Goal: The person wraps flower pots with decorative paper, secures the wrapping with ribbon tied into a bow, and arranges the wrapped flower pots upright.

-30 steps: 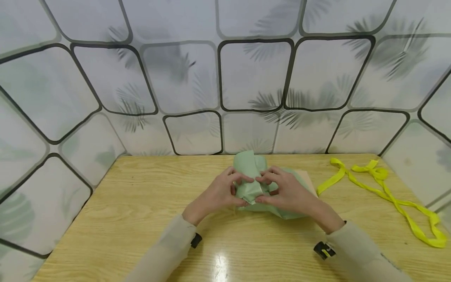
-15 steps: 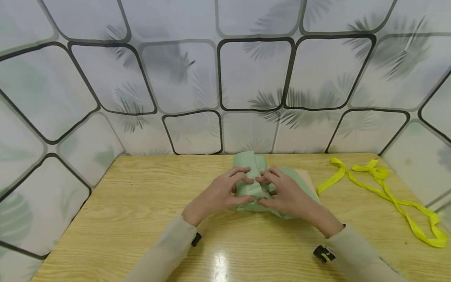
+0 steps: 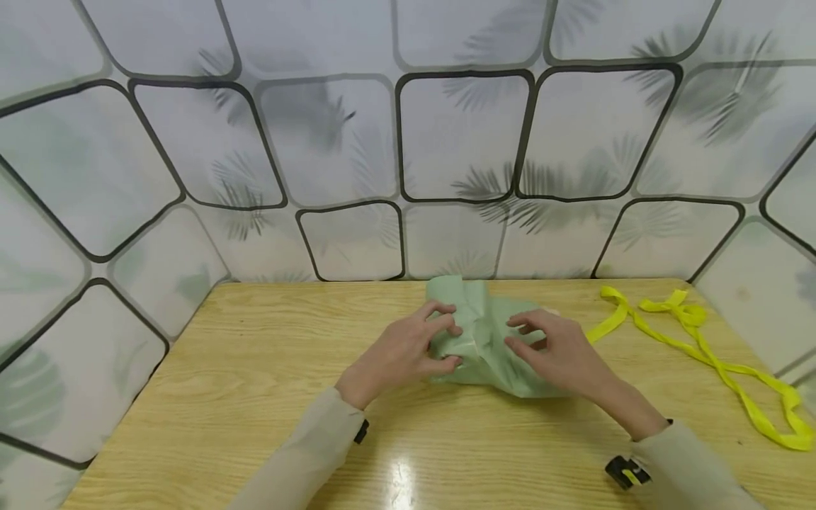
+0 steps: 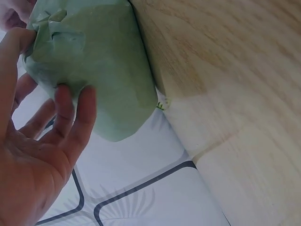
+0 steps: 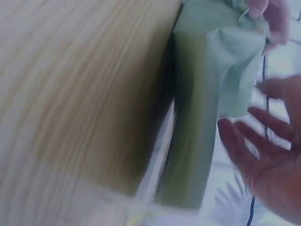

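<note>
A pale green paper-wrapped package (image 3: 474, 297) lies near the back of the table, its paper creased and gathered at the middle. The left hand (image 3: 404, 350) grips the package's left part, thumb at the near side and curved fingers at the far side. In the left wrist view, this hand's thumb presses the gathered folds while other fingertips touch the smooth green face. Over the package's right part hovers the right hand (image 3: 564, 354), fingers loosely bent and holding nothing. The right wrist view shows that hand (image 5: 270, 146) beside a long flap of green paper (image 5: 190, 122).
A yellow ribbon (image 3: 707, 354) lies loosely looped on the right side of the wooden table (image 3: 255, 368). A patterned fabric wall (image 3: 459, 142) rises behind the table and at both sides. Dark wrist straps show at both sleeves.
The right hand has let go of the central fold and moved right. The green paper at the right now spreads wider, covering most of the tan piece seen earlier. The left hand stays in place.
</note>
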A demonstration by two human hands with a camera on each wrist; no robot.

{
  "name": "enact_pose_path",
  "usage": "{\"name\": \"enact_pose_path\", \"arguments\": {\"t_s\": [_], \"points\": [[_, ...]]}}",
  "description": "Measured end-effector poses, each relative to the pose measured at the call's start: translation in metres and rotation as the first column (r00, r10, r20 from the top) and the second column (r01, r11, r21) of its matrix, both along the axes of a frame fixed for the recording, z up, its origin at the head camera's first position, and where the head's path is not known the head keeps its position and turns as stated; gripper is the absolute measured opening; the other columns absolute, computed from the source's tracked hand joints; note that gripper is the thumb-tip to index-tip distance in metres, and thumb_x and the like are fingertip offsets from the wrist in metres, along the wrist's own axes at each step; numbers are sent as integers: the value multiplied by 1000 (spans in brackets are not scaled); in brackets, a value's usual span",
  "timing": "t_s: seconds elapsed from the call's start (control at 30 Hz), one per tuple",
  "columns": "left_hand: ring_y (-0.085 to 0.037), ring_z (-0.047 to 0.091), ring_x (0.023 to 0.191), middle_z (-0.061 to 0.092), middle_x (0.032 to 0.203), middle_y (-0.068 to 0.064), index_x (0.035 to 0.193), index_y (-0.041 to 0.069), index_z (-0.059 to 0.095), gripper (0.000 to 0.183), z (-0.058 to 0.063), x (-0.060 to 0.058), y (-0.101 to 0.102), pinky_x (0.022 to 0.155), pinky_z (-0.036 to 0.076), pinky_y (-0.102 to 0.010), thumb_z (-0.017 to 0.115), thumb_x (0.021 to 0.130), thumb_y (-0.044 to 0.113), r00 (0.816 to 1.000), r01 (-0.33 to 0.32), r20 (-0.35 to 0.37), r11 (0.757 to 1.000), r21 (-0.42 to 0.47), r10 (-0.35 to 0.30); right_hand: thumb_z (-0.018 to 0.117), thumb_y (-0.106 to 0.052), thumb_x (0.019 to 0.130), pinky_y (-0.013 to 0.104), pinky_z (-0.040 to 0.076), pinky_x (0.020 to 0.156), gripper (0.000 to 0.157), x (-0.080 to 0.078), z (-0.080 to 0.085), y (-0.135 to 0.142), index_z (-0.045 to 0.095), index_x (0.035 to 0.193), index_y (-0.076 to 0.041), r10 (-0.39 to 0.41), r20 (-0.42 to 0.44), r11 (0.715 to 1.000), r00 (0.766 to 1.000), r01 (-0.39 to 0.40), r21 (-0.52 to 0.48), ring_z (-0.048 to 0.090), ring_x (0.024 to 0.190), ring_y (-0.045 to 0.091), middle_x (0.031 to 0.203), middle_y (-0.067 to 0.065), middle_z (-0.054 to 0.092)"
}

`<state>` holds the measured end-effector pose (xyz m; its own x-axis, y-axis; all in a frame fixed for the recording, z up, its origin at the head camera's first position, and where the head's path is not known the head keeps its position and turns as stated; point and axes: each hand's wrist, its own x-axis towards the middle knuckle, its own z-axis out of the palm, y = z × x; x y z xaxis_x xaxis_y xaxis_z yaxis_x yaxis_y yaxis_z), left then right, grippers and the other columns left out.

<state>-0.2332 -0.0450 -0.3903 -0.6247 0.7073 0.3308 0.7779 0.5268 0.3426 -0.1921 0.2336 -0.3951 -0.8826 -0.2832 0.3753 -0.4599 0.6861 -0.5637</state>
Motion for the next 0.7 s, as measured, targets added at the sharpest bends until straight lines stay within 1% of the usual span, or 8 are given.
{"name": "enact_pose_path", "arguments": {"t_s": [0.07,0.13,0.23,0.33,0.4,0.47,0.6,0.7], "points": [[-8,64,82,57,139,-2,114,21,68,26,1,1,1,69,52,-19,75,92,35,999,-12,-52,1000,-18,11,73,-17,96,28,59,66,25,0,0,10,71,117,-3,-139,7,989,990,139,48,73,89,28,115,17,74],[-13,66,94,58,137,-2,114,21,69,27,1,2,1,72,55,-22,75,92,37,996,-20,-91,999,-29,18,68,-24,99,31,57,65,32,1,1,19,69,122,-2,-252,81,966,964,246,84,72,89,28,120,20,71],[-20,64,110,59,135,-3,113,21,69,28,0,2,2,80,59,-28,75,92,39,992,-34,-121,999,-43,28,62,-33,101,43,57,71,48,0,-1,31,62,131,5,-339,202,938,919,315,143,69,98,39,129,29,65],[-22,60,111,60,132,-3,112,21,69,31,-1,3,3,85,58,-31,75,92,44,990,-43,-136,998,-46,36,58,-41,102,54,56,80,64,-3,-4,38,53,136,14,-372,280,921,885,313,234,64,106,50,128,37,62],[-22,58,112,61,130,-3,111,20,69,34,-1,3,4,89,57,-33,75,92,47,988,-44,-151,998,-44,37,55,-45,103,57,55,82,73,-4,-6,41,47,139,18,-379,326,914,866,296,276,63,108,53,123,38,63],[-22,56,117,61,132,-2,109,18,68,35,-1,3,5,99,55,-35,75,92,48,988,-29,-155,999,-35,23,52,-48,104,56,56,83,78,-5,-7,43,43,141,20,-378,370,913,849,276,299,64,107,53,120,38,65],[-21,54,131,60,142,-1,108,14,65,33,1,5,6,112,47,-36,73,95,43,990,16,-140,999,-32,-21,48,-53,105,55,58,81,85,-7,-6,47,41,139,25,-361,423,918,831,238,318,64,108,54,121,41,63],[-21,54,135,59,147,-1,110,13,62,33,4,6,7,111,49,-34,70,97,42,990,23,-140,998,-53,-31,44,-56,105,57,57,82,88,-9,-5,51,44,135,27,-366,446,912,817,219,347,59,114,59,127,46,56]]}}
